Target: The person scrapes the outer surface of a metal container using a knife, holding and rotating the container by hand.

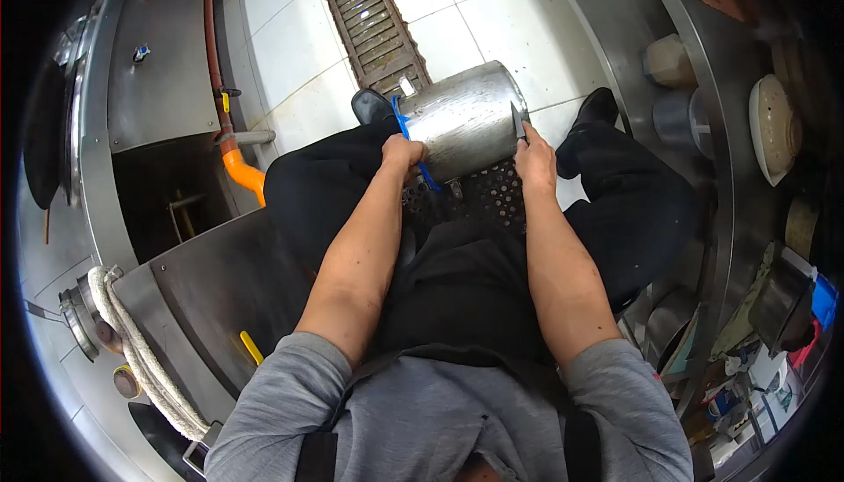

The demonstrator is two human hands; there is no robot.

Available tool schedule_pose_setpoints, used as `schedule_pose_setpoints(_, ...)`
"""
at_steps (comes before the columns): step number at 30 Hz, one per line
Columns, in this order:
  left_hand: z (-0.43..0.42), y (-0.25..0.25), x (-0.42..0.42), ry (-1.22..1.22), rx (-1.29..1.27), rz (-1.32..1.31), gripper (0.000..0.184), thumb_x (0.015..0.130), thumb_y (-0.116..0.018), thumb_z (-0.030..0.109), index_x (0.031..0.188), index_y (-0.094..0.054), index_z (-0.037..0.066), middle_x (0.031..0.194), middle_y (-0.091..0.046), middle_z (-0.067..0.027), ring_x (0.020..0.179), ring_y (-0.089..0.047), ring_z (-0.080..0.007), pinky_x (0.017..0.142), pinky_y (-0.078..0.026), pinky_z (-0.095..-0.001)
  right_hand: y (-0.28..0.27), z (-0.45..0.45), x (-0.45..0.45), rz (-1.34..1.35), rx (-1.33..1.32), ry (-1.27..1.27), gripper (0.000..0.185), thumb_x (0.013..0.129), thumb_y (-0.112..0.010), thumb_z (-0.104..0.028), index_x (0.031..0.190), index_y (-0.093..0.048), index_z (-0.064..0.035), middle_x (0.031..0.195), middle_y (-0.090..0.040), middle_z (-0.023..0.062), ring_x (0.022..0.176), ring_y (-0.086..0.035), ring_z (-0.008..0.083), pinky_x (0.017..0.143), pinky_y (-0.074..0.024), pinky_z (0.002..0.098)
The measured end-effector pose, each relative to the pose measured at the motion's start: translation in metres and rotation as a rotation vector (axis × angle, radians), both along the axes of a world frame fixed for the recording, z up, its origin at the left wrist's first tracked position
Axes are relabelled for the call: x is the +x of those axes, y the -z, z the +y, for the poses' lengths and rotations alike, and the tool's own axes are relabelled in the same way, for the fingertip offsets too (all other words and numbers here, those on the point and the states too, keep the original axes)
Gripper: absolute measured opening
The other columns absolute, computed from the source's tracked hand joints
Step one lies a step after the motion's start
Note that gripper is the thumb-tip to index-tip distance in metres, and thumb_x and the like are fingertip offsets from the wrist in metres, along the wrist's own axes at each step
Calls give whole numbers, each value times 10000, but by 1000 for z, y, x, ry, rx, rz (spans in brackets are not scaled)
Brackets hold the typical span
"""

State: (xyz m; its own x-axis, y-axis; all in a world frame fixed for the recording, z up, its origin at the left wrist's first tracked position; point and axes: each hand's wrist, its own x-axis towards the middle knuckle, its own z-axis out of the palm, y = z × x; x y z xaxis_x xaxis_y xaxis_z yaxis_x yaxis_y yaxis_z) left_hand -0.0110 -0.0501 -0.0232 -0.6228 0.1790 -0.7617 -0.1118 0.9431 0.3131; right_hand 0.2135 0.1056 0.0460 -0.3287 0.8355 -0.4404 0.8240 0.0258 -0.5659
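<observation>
A scuffed metal pot point(462, 117) lies on its side between my knees, with a blue band or edging point(428, 176) around its left end. My left hand point(403, 153) is closed on that left rim. In my right hand point(535, 161) is a small knife point(517, 120), its pointed blade directed away from me along the pot's right end. Whether the blade touches the metal I cannot tell. The pot's inside is hidden. Under its near side shows a dark surface full of round holes point(497, 194).
A rusty drain grate point(365, 16) runs through the white tiled floor point(479, 7). Steel cabinets point(163, 60) and an orange pipe point(242, 170) stand to the left, near a coiled white hose point(145, 368). On the right, a steel shelf point(716, 210) holds containers and bowls point(774, 130).
</observation>
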Motion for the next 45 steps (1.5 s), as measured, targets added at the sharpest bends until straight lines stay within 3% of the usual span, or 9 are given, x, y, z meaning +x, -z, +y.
schedule_pose_setpoints(3,16,-27,11,-16,-121,-50,127,622,-592,-53,741,-600,-12,690,-597,-131,515,-581,-256,408,-433,-373,-2,-10,-7,10,-52,-217,375,904,-518,-150,1272,-570,-205,1093,-636,202,1027,-600,376,889,-468,462)
schedule_pose_setpoints(7,24,-56,12,159,-133,65,243,642,-641,68,815,-666,-101,799,-682,-216,650,-695,-311,548,-539,-377,-5,-21,-15,45,-36,-306,382,885,-557,-146,1263,-577,-194,1098,-628,218,1035,-588,385,899,-467,445)
schedule_pose_setpoints(13,27,-49,2,198,-142,88,306,690,-617,126,882,-673,-105,871,-685,-241,747,-702,-333,617,-551,-384,-5,-7,-14,30,38,-129,373,887,-562,-138,1252,-588,-209,1082,-627,224,1018,-595,386,890,-472,443)
schedule_pose_setpoints(19,30,-45,-4,178,-156,117,303,704,-609,122,894,-672,-105,875,-685,-239,744,-703,-330,634,-558,-387,-7,-24,-23,49,44,-426,390,896,-547,-132,1269,-572,-240,1001,-652,208,964,-609,396,857,-480,479)
schedule_pose_setpoints(21,30,-48,-1,141,-149,102,303,704,-610,120,898,-673,-105,875,-687,-237,746,-703,-329,643,-558,-389,-13,-13,-22,17,-112,-166,390,890,-552,-124,1270,-572,-208,995,-648,218,960,-608,400,854,-477,477)
schedule_pose_setpoints(29,31,-40,-8,228,-206,105,306,718,-622,135,911,-674,-97,889,-689,-230,761,-704,-324,670,-559,-393,-3,-25,-22,30,10,-408,387,877,-570,-125,1259,-583,-186,1038,-629,239,969,-599,410,864,-479,463)
schedule_pose_setpoints(35,24,-30,-6,248,-187,170,322,724,-629,182,908,-683,-76,906,-693,-218,785,-706,-310,693,-555,-366,5,-12,-15,1,56,-159,393,878,-568,-126,1262,-584,-211,1026,-635,235,957,-600,414,863,-478,467)
schedule_pose_setpoints(39,31,-40,-5,245,-225,120,341,734,-623,196,924,-682,-81,914,-694,-215,777,-706,-308,695,-554,-367,2,-25,-20,11,51,-476,402,878,-567,-123,1270,-573,-210,1002,-632,246,937,-601,422,843,-475,481)
schedule_pose_setpoints(45,29,-42,-4,273,-219,150,316,737,-611,168,913,-679,-85,894,-694,-216,746,-705,-313,667,-558,-368,8,-10,-16,11,-48,-148,396,885,-561,-137,1273,-571,-216,969,-652,227,930,-614,400,831,-483,488)
